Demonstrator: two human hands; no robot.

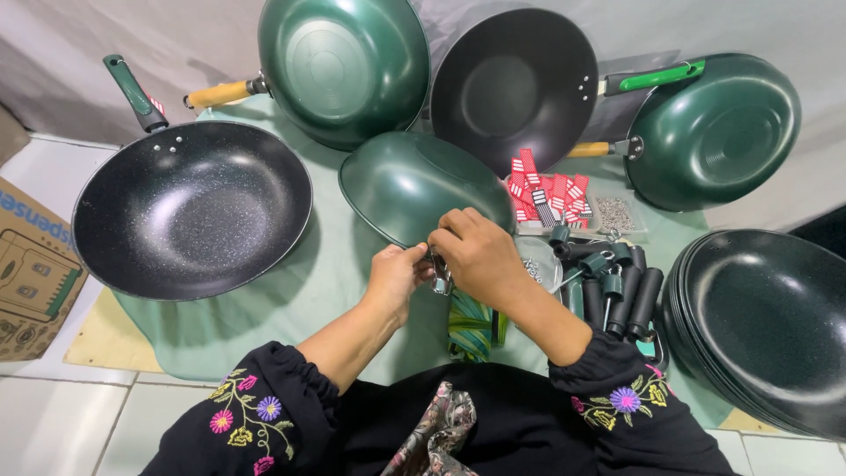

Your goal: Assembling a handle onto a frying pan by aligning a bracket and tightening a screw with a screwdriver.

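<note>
- Pale green cloth [291, 291] covers a low work surface on a white tiled floor, grey sheet hung behind it, cardboard box [31, 264] off to the left edge.
- Left hand [394, 275] and right hand [476, 254] meet at the near rim of a handle-less green wok [405, 181], which sits tilted in the middle of the cloth.
- Both hands are pinched closed around a small metal bracket [441, 275] right at that rim; can't tell exactly which fingers carry it.
- Just right of the hands: a bunch of loose black handles [626, 295], plus a tray of red-and-white tags [546, 194] and small screws [614, 213].
- Around it all: big speckled black wok [189, 207] on the left, two green woks and a black one along the back, a stack of dark pans [767, 326] on the right.
</note>
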